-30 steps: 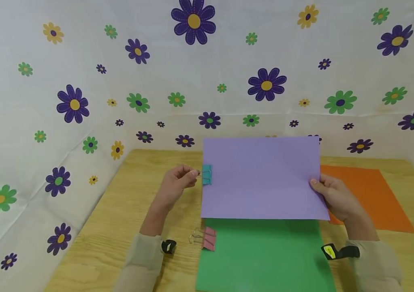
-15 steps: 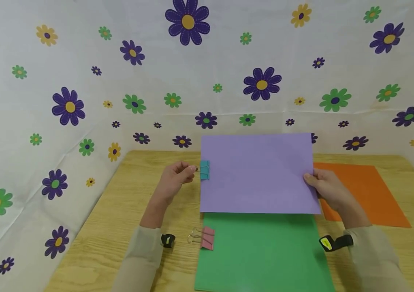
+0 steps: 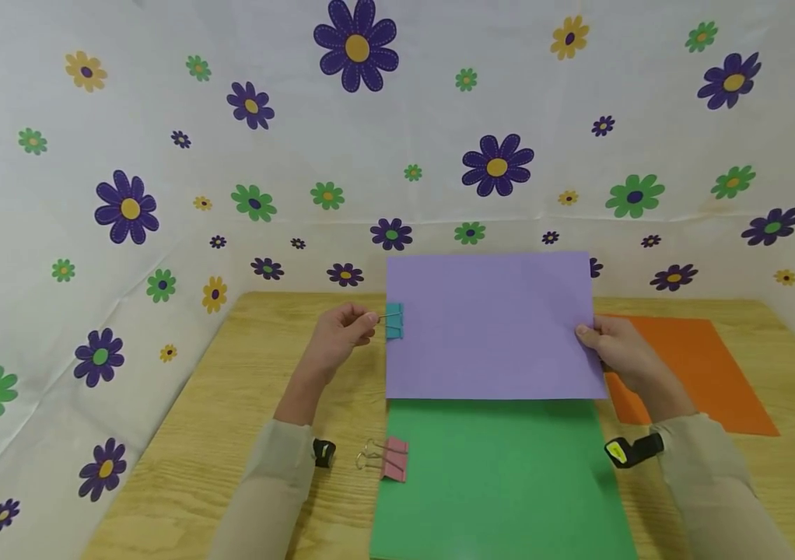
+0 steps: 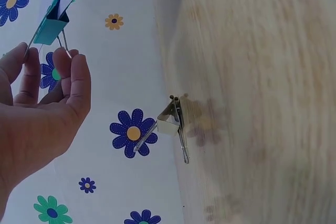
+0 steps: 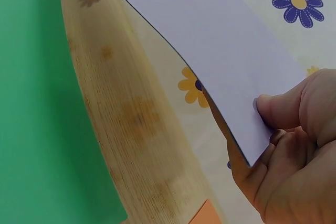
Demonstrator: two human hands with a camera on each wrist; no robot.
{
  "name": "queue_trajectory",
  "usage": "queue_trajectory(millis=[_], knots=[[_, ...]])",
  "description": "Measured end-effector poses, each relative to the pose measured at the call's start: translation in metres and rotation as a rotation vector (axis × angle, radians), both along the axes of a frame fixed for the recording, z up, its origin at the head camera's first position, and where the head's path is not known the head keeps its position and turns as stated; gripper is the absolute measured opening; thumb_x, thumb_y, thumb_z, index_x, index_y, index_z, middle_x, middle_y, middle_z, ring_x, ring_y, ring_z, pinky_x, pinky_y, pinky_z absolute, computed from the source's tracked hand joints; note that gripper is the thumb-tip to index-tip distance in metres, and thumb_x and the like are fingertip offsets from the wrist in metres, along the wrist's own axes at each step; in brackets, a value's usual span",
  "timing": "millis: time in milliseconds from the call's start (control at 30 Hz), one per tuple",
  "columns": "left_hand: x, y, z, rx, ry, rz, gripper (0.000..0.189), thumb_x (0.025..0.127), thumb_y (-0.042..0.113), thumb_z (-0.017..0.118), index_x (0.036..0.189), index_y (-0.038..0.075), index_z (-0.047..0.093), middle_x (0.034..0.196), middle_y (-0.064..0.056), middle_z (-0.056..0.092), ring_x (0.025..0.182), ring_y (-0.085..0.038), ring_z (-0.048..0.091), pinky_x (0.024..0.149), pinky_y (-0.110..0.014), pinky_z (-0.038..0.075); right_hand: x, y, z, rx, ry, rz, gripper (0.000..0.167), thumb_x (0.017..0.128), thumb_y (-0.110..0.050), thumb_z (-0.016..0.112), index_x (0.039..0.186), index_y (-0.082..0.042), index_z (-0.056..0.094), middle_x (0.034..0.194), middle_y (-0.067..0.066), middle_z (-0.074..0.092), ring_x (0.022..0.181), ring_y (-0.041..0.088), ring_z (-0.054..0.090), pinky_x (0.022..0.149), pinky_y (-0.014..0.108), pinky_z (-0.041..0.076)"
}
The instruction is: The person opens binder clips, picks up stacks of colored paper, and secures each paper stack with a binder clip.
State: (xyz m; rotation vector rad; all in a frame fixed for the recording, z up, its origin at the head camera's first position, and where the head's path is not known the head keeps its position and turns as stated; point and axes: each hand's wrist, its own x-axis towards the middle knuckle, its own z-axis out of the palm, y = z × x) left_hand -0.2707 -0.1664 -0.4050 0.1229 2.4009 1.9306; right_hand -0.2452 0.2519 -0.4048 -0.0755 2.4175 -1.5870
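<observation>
In the head view a sheet of purple paper [image 3: 488,327] is held up, tilted, over the table. On its left edge sits a teal binder clip [image 3: 394,321]. My left hand [image 3: 339,336] holds the clip's wire handles; the left wrist view shows the thumb on one handle and fingers [image 4: 79,80] by the other, with the paper's edge between the clip's plates. Thumb in front, fingers behind, my right hand [image 3: 625,354] pinches the purple paper near its lower right corner. Green paper [image 3: 502,474] lies flat below, a pink binder clip [image 3: 395,459] at its left edge.
Orange paper [image 3: 698,373] lies at the right on the wooden table [image 3: 187,474]. A flower-printed sheet [image 3: 425,101] surrounds the table at the back and sides. In the left wrist view, a binder clip [image 4: 169,124] with spread handles rests on the table, its colour unclear.
The purple paper, the teal clip and both hands have shifted slightly up and left in the head view, which itself has moved a little. Both hands keep their hold.
</observation>
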Motion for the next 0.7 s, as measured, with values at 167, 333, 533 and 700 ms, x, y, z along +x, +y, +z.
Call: queue_trajectory(millis=[167,333,533,700], knots=[[-0.005,0.003,0.000,-0.014,0.005,0.010,0.022,0.101,0.019,0.060,0.105,-0.002,0.060,0.099,-0.014,0.061,0.096,-0.032,0.058,0.096,-0.047,0.052,-0.003,-0.001,-0.001,0.011,0.005,-0.009,0.050,0.109,-0.020,0.035,0.140,0.019,0.036,0.111,0.023,0.064,0.084,0.015,0.065,0.077,0.034,0.059],[-0.011,0.004,-0.001,-0.015,-0.003,0.022,0.021,0.100,0.022,0.061,0.104,0.000,0.060,0.103,-0.019,0.060,0.096,-0.033,0.058,0.099,-0.052,0.049,-0.007,-0.002,0.000,0.043,0.015,-0.015,0.053,0.109,-0.022,0.033,0.142,0.020,0.033,0.122,0.032,0.056,0.089,0.018,0.064,0.083,0.039,0.058],[-0.014,0.004,0.000,-0.042,-0.034,0.033,0.021,0.101,0.022,0.059,0.105,0.002,0.060,0.101,-0.013,0.061,0.088,-0.020,0.058,0.097,-0.050,0.049,-0.010,-0.004,0.002,0.082,0.019,-0.011,0.054,0.109,-0.022,0.033,0.145,0.018,0.030,0.129,0.036,0.052,0.097,0.025,0.064,0.091,0.048,0.055],[-0.017,0.004,0.002,-0.047,-0.048,0.023,0.023,0.102,0.021,0.058,0.109,0.000,0.060,0.101,-0.011,0.061,0.090,-0.022,0.058,0.099,-0.050,0.049,-0.012,-0.004,0.001,0.062,0.004,-0.011,0.053,0.109,-0.021,0.034,0.145,0.017,0.031,0.129,0.035,0.052,0.095,0.023,0.064,0.091,0.047,0.055]])
